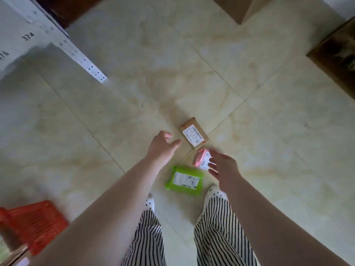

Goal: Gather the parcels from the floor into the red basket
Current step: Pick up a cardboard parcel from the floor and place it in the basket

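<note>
Three parcels lie on the tiled floor in front of my feet: a brown cardboard box [194, 134] with a white label, a small pink parcel [200, 159] and a flat green parcel [185, 181]. My left hand [162, 145] reaches down just left of the brown box, fingers loosely curled, holding nothing. Over the pink parcel's right side hovers my right hand [222, 167], fingers spread and empty. The red basket [32, 225] stands on the floor at the lower left, far from the parcels.
A white metal shelf frame [76, 54] runs along the upper left. A brown cardboard box [242, 8] sits at the top right, and dark wooden furniture [336, 54] at the right edge. My striped trouser legs and dotted socks stand just behind the green parcel.
</note>
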`<state>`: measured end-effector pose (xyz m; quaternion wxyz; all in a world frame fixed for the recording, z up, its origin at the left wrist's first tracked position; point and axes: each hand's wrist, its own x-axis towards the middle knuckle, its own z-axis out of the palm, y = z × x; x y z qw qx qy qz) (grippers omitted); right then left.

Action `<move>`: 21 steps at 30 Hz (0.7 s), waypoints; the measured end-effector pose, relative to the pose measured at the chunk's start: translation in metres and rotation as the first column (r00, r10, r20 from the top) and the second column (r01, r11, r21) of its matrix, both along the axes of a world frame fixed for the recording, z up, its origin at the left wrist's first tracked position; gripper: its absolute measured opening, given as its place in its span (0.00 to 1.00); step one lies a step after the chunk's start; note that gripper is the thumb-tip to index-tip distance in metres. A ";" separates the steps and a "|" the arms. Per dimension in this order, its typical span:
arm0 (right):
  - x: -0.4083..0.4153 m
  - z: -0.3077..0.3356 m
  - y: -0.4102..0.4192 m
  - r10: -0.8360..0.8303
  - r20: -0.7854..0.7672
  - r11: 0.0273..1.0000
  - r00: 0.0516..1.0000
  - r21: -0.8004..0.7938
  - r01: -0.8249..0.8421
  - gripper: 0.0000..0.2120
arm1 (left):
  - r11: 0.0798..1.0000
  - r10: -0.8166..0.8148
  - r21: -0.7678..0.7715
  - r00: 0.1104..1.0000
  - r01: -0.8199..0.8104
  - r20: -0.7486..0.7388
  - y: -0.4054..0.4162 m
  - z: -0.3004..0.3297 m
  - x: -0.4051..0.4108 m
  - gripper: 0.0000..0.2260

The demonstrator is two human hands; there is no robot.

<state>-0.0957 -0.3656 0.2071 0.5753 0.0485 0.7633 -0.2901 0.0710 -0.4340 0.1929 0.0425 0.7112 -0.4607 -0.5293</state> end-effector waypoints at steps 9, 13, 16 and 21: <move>-0.039 -0.180 -0.021 0.130 -0.047 0.991 0.990 0.037 -0.128 0.37 | 0.982 -0.184 -0.012 0.973 0.188 0.141 -0.041 -0.143 -0.052 0.30; -0.039 -0.237 -0.043 0.079 -0.098 0.996 0.992 0.042 -0.076 0.31 | 0.970 -0.239 -0.001 0.961 0.241 0.140 -0.056 -0.215 -0.060 0.33; -0.038 -0.273 -0.053 0.149 -0.073 0.988 0.986 0.047 -0.146 0.26 | 0.968 -0.251 0.064 0.959 0.244 0.133 -0.064 -0.255 -0.063 0.29; -0.035 -0.265 -0.052 0.210 0.023 0.978 0.977 0.003 -0.211 0.11 | 0.986 -0.163 0.014 0.960 0.164 0.227 -0.044 -0.251 -0.057 0.29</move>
